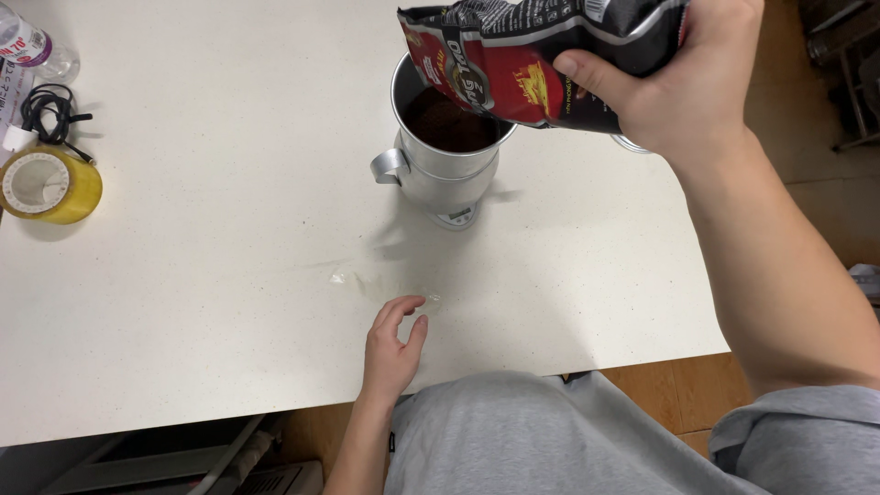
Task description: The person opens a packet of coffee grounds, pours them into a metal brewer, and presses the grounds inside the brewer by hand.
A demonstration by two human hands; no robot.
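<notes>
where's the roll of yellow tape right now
In the head view the roll of yellow tape lies at the far left edge of the white table, just below a black cable, well left of the metal cup.

Black-red bag [541, 55] tilted over metal cup [446, 156] of dark grounds [449, 124]

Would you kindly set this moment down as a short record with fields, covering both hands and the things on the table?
Right hand: right hand grips a tilted black and red bag, its open end over the metal pot
Left hand: left hand rests open on the white table, holding nothing
Metal pot: metal pot, upright, small side handle, dark grounds inside
Under pot: a small scale, mostly hidden
Far left: yellow tape roll, black cable, plastic bottle
</notes>
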